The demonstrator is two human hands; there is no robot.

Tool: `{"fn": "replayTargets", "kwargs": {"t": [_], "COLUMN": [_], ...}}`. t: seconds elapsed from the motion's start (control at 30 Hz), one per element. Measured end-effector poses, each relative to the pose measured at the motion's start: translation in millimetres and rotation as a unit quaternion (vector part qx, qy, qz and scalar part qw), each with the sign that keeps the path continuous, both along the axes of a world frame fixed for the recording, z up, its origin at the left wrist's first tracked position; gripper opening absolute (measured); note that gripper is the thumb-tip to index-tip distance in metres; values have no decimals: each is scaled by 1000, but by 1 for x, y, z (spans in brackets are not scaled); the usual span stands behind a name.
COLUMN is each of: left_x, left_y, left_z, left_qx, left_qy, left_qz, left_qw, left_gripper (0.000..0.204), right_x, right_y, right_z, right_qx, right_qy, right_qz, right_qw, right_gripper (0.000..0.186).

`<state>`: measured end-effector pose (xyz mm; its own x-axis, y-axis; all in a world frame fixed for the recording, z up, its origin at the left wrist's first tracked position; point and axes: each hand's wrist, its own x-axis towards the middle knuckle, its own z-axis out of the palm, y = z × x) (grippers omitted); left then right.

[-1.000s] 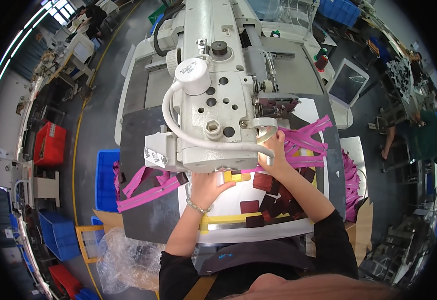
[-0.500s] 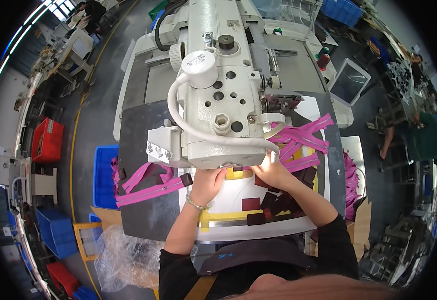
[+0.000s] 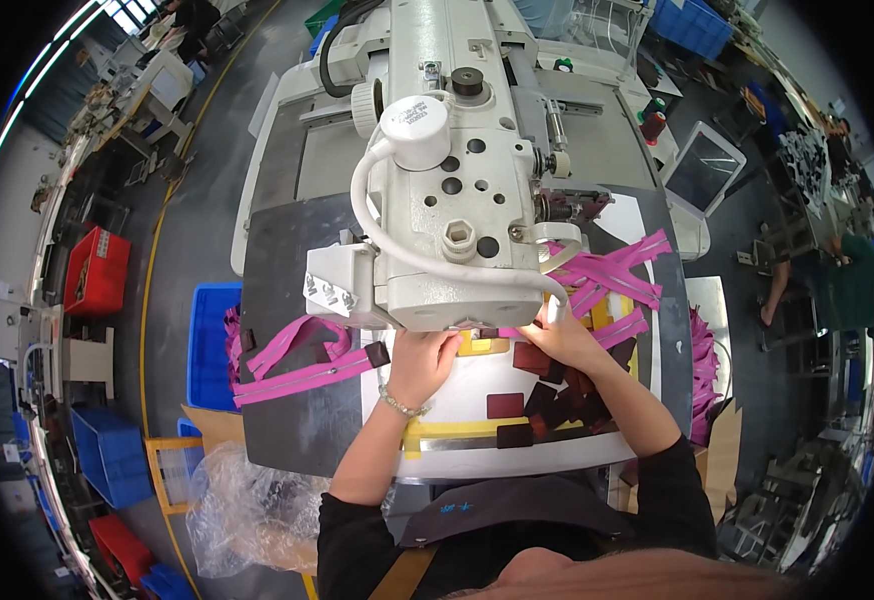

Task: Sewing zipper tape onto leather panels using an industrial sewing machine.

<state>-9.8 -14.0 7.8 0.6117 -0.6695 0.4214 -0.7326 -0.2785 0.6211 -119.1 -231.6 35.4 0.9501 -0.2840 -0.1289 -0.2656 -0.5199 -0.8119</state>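
Under the front of a white sewing machine head [image 3: 462, 305], both my hands work close together. My left hand [image 3: 425, 365] is closed, thumb inward, its other fingertips hidden behind the machine; what it holds cannot be made out. My right hand [image 3: 565, 340] pinches at the end of a pink strip, seemingly a zipper [image 3: 508, 332], mostly hidden by the machine. Between the hands lies a yellow plate [image 3: 482, 345]. Left of my left wrist, a pink zipper [image 3: 302, 381] ends in a dark tab [image 3: 378, 354]. Dark red patches [image 3: 505, 405] lie loose beside my right forearm.
More pink zippers [image 3: 612, 270] are heaped right of the machine head. A blue bin [image 3: 215, 345] stands left of the table, with clear plastic wrap [image 3: 247, 510] below. Thread spools [image 3: 654, 125] and a tilted screen [image 3: 702, 165] are at the far right. Other people sit farther off.
The whole view has shifted slightly, so the machine head appears a little farther right and up. Both hands stay in nearly the same place under it.
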Motion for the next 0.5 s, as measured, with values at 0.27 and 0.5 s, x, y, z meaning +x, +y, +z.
{"fn": "replayTargets", "kwargs": {"t": [0.27,0.5], "left_x": [-3,-7], "left_y": [1,1], "left_z": [3,8], "left_qx": [43,43], "left_qy": [-64,-53], "left_qz": [11,2], "left_qw": [997,998], "left_gripper": [9,14], "right_x": [-5,-30], "right_y": [-7,11], "right_z": [-6,28], "right_qx": [-2,-20], "right_qy": [11,38], "right_qz": [50,85], "right_qw": [999,995], "right_gripper": [23,29]}}
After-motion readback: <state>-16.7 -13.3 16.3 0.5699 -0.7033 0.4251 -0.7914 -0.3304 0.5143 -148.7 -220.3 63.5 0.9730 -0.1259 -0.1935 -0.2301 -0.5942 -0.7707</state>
